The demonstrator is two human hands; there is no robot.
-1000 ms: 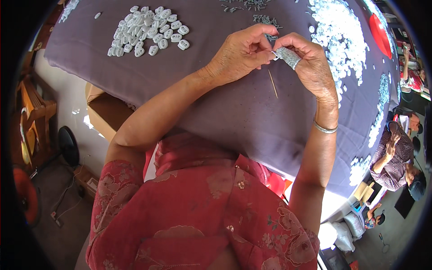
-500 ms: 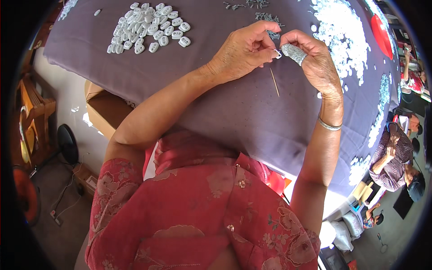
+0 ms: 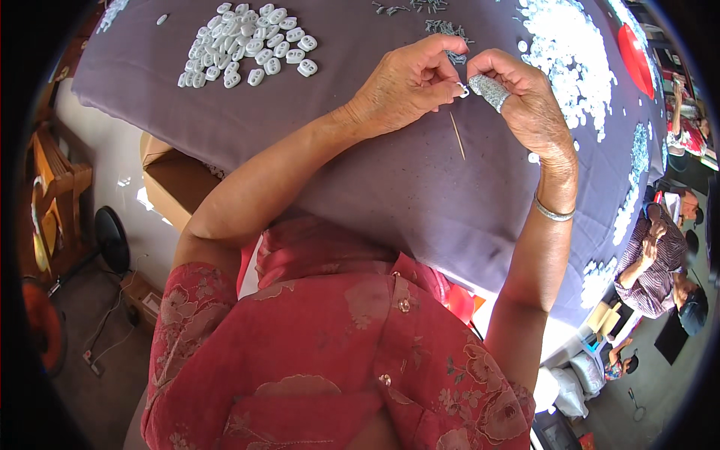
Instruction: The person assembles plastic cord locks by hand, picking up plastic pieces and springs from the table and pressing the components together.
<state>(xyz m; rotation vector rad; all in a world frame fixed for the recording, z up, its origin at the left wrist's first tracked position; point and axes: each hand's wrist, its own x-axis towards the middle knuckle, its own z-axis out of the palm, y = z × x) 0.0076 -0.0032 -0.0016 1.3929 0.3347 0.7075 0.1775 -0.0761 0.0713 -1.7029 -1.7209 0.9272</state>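
Between the thumb and fingers of my left hand (image 3: 412,79) is a small white plastic piece (image 3: 463,91) with a loop at its end. Just right of it, my right hand (image 3: 525,101) is closed in a pinch, the index finger curled over; what its tips hold, if anything, is too small to make out. Silvery-grey wrapping (image 3: 491,93) covers one of its fingers. A thin wooden stick (image 3: 457,136) shows just below my left fingertips; whether it lies on the cloth or is held cannot be told. Beyond my hands is a heap of small grey pins (image 3: 448,31), partly hidden.
A purple-grey cloth (image 3: 360,195) covers the table. White oval pieces with two holes (image 3: 251,41) are heaped at the far left, small white parts (image 3: 574,64) at the far right, near a red dish (image 3: 636,64). A cardboard box (image 3: 172,180) stands below the left edge. People (image 3: 656,255) sit at right.
My right hand and forearm have shifted very slightly to the right. The left hand keeps its pinch on the white piece.
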